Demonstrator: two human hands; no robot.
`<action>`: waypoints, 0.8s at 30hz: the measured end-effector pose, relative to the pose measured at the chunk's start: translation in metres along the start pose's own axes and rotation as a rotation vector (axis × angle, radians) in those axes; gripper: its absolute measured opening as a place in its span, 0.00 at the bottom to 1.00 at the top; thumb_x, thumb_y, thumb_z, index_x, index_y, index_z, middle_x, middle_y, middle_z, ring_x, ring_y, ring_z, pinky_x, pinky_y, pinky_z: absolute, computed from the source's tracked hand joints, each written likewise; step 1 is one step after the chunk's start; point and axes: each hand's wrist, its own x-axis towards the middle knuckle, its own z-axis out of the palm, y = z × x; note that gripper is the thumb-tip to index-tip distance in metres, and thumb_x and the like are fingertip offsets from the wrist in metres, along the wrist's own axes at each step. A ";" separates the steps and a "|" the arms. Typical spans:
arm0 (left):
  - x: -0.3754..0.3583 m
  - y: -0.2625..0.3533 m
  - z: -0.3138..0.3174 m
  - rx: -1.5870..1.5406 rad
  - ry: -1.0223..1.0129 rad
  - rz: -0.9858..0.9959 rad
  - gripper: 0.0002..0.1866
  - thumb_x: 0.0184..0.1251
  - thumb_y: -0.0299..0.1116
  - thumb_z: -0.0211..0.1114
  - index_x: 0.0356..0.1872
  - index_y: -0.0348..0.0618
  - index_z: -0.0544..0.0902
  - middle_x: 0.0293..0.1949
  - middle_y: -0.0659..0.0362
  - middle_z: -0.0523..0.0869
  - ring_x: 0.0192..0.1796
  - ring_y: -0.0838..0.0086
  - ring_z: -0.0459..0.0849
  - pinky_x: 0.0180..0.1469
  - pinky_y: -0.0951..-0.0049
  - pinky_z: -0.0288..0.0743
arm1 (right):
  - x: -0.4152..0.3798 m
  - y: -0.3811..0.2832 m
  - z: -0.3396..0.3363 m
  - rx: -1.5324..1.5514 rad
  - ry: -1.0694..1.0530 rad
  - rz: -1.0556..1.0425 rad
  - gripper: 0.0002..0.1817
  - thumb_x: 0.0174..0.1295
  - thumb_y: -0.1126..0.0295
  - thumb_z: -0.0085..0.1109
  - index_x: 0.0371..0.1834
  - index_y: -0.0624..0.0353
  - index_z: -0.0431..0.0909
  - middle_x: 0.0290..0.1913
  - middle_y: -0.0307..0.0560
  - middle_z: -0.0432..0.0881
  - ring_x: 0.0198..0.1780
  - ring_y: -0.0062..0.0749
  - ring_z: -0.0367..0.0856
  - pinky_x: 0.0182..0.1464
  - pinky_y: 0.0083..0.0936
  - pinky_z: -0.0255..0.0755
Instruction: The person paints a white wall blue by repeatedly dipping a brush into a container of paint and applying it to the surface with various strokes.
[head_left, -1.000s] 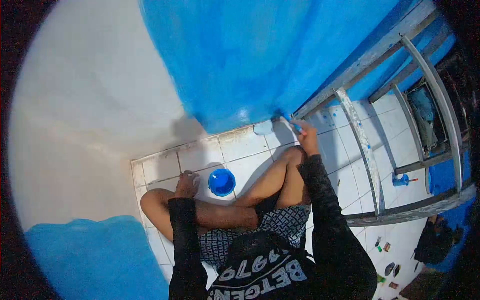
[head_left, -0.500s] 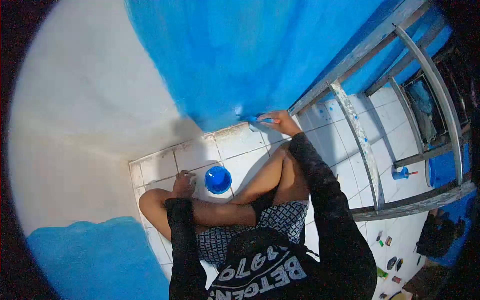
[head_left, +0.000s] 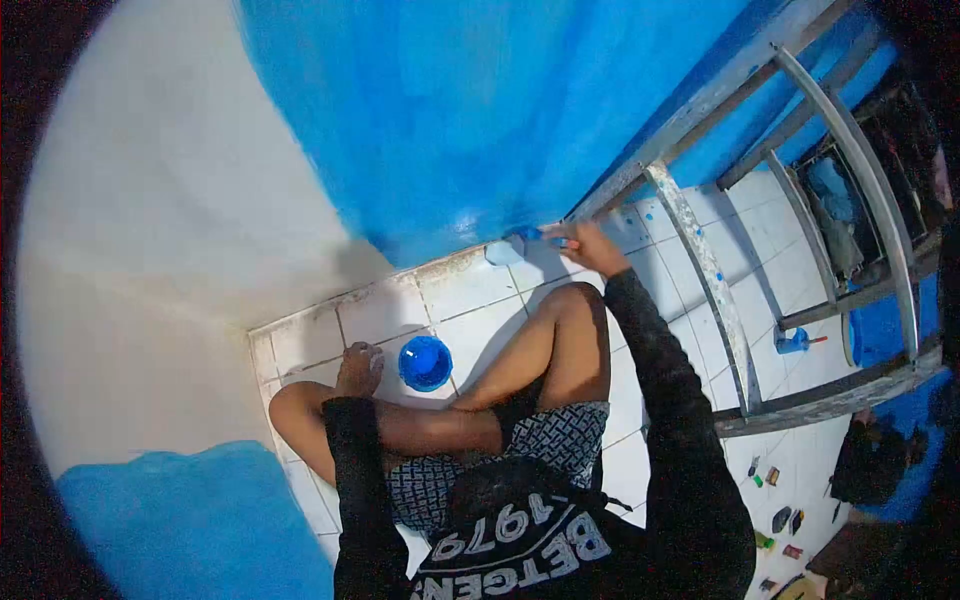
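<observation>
My right hand (head_left: 597,250) is closed around the handle of a paintbrush (head_left: 529,234). The blue-covered bristles meet the foot of the blue-painted wall (head_left: 440,150), just above the floor tiles. Beside my bent knee, my left hand (head_left: 360,370) hangs with its fingers loosely bent and apart, holding nothing. A small blue tub (head_left: 426,363) with blue paint inside stands on the tiles just right of that hand.
A paint-spattered ladder (head_left: 700,240) leans close by on the right. Behind it are a small blue container (head_left: 795,341) and blue drips on the white tiles (head_left: 470,290). Small items lie at lower right. The left wall (head_left: 150,200) is pale, with blue lower down.
My right hand has moved the brush to the right along the wall's bottom edge, nearer the ladder. My left hand stays by the tub. The view has shifted slightly.
</observation>
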 end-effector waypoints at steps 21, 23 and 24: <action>-0.003 0.015 -0.013 -0.095 0.067 -0.073 0.11 0.63 0.37 0.64 0.44 0.45 0.85 0.47 0.51 0.82 0.52 0.54 0.80 0.59 0.55 0.74 | -0.034 -0.103 0.016 -0.343 0.199 -0.033 0.32 0.53 0.80 0.59 0.66 0.53 0.74 0.56 0.52 0.79 0.54 0.49 0.81 0.55 0.39 0.76; -0.002 -0.011 0.009 0.114 0.080 0.052 0.12 0.63 0.38 0.65 0.44 0.45 0.86 0.45 0.50 0.82 0.51 0.52 0.81 0.58 0.55 0.75 | -0.043 -0.074 0.040 -0.320 -0.088 0.023 0.35 0.51 0.78 0.62 0.67 0.51 0.71 0.57 0.51 0.79 0.53 0.49 0.81 0.54 0.39 0.77; -0.002 -0.008 0.005 0.116 0.085 0.053 0.12 0.63 0.38 0.65 0.44 0.45 0.86 0.45 0.50 0.82 0.51 0.52 0.81 0.58 0.55 0.75 | -0.039 -0.076 0.037 -0.321 -0.084 0.019 0.35 0.51 0.78 0.62 0.67 0.51 0.71 0.57 0.51 0.79 0.53 0.49 0.81 0.54 0.39 0.77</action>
